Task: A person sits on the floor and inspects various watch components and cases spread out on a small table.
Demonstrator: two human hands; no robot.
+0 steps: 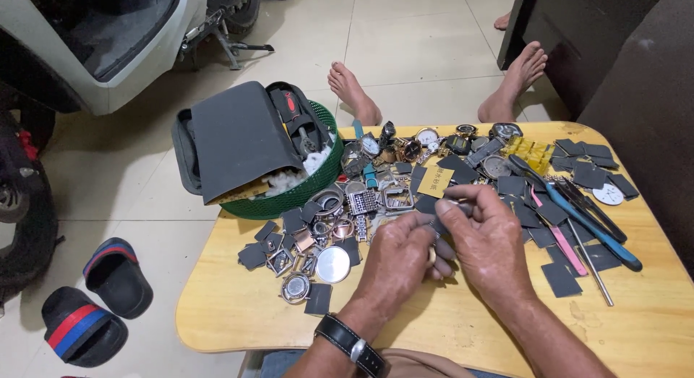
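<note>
Closest to me, a black wristwatch [352, 344] sits on my left wrist, and both forearms reach over a pale wooden table [448, 327]. Left hand [396, 261] is curled, fingers bent under, steadying a small dark part [438, 225] that I cannot make out. Right hand [486, 237] pinches the same small part between thumb and fingertips, just beside the left hand, near the table's middle. Around them lie scattered watch pieces [329, 233], dark grey squares [561, 279] and blue-handled pliers [589, 222]. Off to my left, a green basket [303, 194] holds a grey pouch [238, 139]. Someone's bare feet [354, 92] rest on the tiled floor beyond.
</note>
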